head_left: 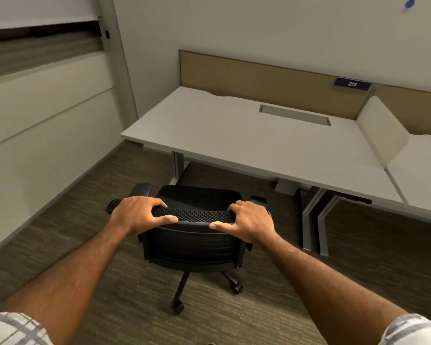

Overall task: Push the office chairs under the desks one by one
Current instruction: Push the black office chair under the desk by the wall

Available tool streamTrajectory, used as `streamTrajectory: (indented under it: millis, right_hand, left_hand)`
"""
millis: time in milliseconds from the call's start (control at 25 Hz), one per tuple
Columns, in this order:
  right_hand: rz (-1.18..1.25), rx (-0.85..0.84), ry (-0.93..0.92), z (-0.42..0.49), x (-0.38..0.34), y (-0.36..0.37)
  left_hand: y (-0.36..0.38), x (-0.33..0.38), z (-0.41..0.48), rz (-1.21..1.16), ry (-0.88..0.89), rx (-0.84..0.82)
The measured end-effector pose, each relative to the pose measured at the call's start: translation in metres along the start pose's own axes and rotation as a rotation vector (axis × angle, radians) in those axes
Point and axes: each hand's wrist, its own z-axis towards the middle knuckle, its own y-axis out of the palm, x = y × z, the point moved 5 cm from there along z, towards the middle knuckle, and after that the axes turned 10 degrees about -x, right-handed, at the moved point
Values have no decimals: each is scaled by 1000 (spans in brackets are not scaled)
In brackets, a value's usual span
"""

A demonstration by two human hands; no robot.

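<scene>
Office chair (192,242) backrest toward camera

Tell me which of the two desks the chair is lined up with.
The left desk, the one with the grey cable tray and the 212 sign behind it. The chair, held by the left hand and right hand, faces it; the right desk lies beyond the white divider.

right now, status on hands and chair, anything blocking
Left hand and right hand both gripping top of backrest. Black office chair short of desk, not yet under. Grey desk leg near its path.
</scene>
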Motion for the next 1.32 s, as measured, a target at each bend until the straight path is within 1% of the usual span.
streamTrajectory:
  millis: [80, 200, 280, 360, 440, 480, 560, 600, 720, 800, 880, 1000, 1120, 1240, 1320]
  right_hand:
    - [8, 5, -16, 24, -11, -2]
    - [17, 8, -16, 53, -27, -3]
    - [62, 13, -74, 69, -36, -5]
    - [222, 69, -167, 83, -40, -6]
    - [383, 181, -189, 92, -38, -5]
    - [382, 235, -180, 95, -39, -2]
    - [283, 279, -152, 103, -45, 2]
    - [234, 268, -111, 110, -52, 3]
    - [126, 154, 26, 133, -73, 2]
    - [81, 88, 76, 146, -88, 0]
    - [70, 58, 104, 155, -101, 1]
    - [93, 25, 170, 165, -119, 0]
    - [150, -9, 234, 166, -128, 2]
    - [218, -37, 240, 159, -132, -1]
    - [223, -76, 241, 151, -133, -5]
  left_hand:
    - [-9, -20, 13, -5, -1, 27]
    - [-23, -47, 30, -24, 7, 22]
    - [-28, -66, 39, -33, 2, 44]
    - [-33, -83, 48, -40, -7, 81]
    - [-39, -100, 59, -55, 2, 96]
    - [-42, -108, 65, -59, 10, 89]
    - [-49, -121, 76, -50, 36, 81]
    - [-52, -130, 82, -48, 54, 68]
    - [-63, -154, 99, -21, 112, -10]
    - [-68, -172, 110, 3, 142, -55]
    - [-73, -188, 117, 13, 157, -82]
    - [-78, -209, 125, -10, 164, -115]
    - [-81, -213, 126, -11, 170, -154]
    - [-81, -211, 121, -25, 180, -234]
    - [-81, -210, 118, -20, 183, -232]
